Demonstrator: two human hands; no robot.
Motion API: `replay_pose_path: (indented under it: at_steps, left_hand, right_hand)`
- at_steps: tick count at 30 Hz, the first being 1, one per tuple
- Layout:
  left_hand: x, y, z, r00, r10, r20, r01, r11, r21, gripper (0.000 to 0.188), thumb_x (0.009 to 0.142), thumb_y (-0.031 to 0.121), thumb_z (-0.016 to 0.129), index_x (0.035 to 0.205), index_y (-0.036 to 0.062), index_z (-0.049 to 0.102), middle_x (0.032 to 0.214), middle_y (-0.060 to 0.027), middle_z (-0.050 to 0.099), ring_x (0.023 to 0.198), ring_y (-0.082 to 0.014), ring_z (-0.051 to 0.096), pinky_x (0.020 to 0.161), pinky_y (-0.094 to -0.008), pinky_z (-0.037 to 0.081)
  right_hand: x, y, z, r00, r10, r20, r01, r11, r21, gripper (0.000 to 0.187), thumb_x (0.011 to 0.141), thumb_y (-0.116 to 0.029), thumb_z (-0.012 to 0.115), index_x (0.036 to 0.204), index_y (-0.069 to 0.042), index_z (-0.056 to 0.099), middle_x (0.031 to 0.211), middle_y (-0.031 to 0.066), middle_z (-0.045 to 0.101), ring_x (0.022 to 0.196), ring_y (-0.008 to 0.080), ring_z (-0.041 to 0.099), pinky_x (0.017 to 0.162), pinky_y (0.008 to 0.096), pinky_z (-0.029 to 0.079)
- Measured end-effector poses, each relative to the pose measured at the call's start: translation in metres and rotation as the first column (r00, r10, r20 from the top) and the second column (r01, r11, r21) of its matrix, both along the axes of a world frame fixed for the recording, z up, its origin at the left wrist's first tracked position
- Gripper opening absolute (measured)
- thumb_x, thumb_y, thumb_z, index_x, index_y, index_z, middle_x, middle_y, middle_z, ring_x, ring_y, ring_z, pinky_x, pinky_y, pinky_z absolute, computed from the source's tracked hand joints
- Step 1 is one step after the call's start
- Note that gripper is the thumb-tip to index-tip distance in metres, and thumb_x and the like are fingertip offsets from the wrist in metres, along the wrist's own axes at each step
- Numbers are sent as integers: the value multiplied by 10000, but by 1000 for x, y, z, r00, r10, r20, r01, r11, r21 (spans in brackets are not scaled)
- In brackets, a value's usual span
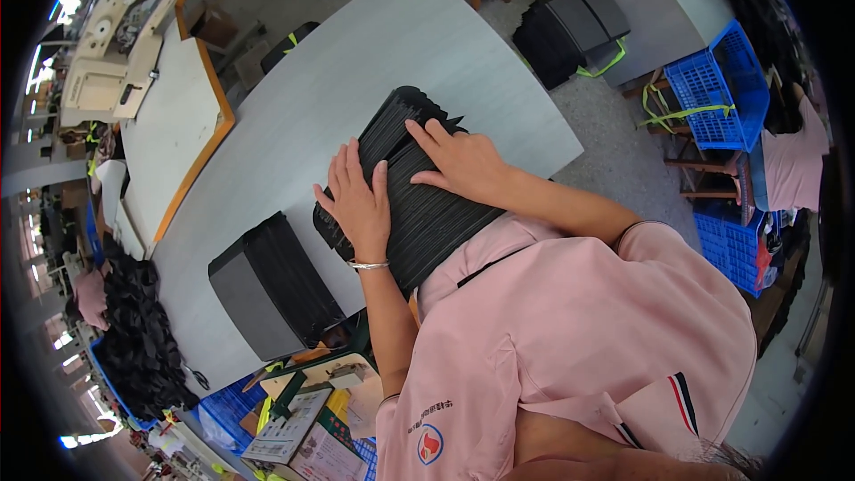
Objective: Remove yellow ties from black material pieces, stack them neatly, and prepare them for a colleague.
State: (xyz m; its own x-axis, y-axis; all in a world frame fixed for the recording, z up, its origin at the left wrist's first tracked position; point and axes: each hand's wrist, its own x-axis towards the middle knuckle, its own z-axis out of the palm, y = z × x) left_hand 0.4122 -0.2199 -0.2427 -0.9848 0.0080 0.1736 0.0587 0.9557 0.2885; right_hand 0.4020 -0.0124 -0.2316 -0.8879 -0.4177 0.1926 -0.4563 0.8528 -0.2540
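Observation:
A thick stack of thin black flat pieces (432, 205) stands on edge on the pale grey table in front of me, close against my body, its layers showing as fine ridges. My left hand (358, 200) lies across the left part of the stack, fingers stretched and apart. On the far right part rests my right hand (465, 163), its thumb and fingers spread over the edges. A narrow gap parts the layers between the two hands. What the pieces are made of I cannot tell. Left of my forearm lies a second black stack (272, 285) with a smooth dark grey face.
The grey table (294, 147) reaches away from me. Beyond its left edge stands a sewing machine (102, 31) by a white worktop. Black fabric (138, 338) is heaped at left. Blue crates (721, 93) and another black stack (574, 27) with a green strap are at right.

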Motion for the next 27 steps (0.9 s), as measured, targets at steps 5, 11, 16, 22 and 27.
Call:
replay_pose_path:
  at_steps: [5,11,16,22,27]
  left_hand:
    - [0,-1,2,1000,3,7,-3,1000,6,570,1038,455,531,1537,199,432,1524,-47,496,1439,-238,416,1195,-620,180]
    - [-5,-3,3,1000,-15,19,15,999,34,590,1024,444,562,1537,184,430,1525,-61,493,1432,-240,421,1194,-615,174]
    - [-15,-15,8,998,-61,17,60,994,89,605,1004,450,600,1518,165,456,1479,-74,543,1383,-251,468,1152,-567,243]
    - [-49,-40,14,984,-147,97,128,974,185,702,857,280,763,1479,125,478,1360,-92,618,1238,-282,558,1044,-462,349]
    - [-88,-74,5,956,-192,224,143,966,216,704,760,158,812,1407,148,535,1231,-91,646,1148,-309,581,954,-460,408]
  right_hand:
    - [0,-1,4,1000,14,4,-14,1000,-20,852,877,-574,677,1474,-7,460,1155,120,536,580,203,609,482,316,492]
    - [5,-2,0,1000,-14,-23,14,1000,23,785,885,-546,683,1423,-3,501,1158,125,539,627,215,621,519,324,508]
    - [5,0,4,999,-9,-42,7,999,-54,670,877,-509,712,1290,-5,553,1245,133,552,636,232,618,550,330,525]
    - [3,2,1,997,36,-70,-36,999,-2,654,880,-504,713,1288,-19,551,1351,136,538,645,239,630,562,324,529]
    - [0,0,17,997,56,-45,-58,998,-35,654,888,-522,693,1286,-22,554,1257,137,565,628,210,635,545,317,530]
